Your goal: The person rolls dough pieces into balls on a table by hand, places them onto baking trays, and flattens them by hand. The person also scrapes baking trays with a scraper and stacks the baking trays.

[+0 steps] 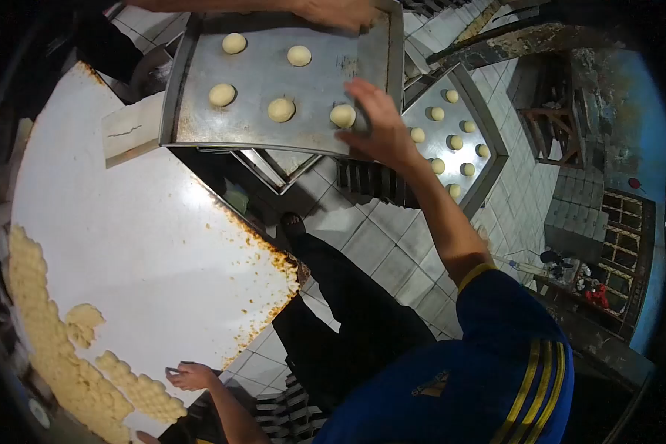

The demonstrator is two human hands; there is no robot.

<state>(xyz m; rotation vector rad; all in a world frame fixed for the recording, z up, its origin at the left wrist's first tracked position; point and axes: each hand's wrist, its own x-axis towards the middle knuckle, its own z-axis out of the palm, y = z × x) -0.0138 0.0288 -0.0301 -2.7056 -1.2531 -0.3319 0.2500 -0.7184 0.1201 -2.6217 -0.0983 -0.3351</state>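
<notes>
Currently, in the head view, the right hand (381, 127) reaches over a metal tray (259, 78), its grip spread, thumb and fingers parted around a dough ball (342, 116) at the tray's lower right; I cannot tell whether they touch it. Four other balls (280, 110) sit well apart on the same tray. The left hand (191, 376) is near the edge of the white table (133, 222), just beside a lumpy dough strip (140, 386); I cannot tell whether its grip is closed on anything. Beyond the strip, a small dough piece (85, 323) and a long dimpled dough mass (59, 355) lie along the table's left side. Another person's hand (337, 11), blurred, extends over the metal tray's top edge. Farther right, a second tray (488, 181) carries more balls. Brown crumbs (266, 259) are scattered along the table's right edge.
</notes>
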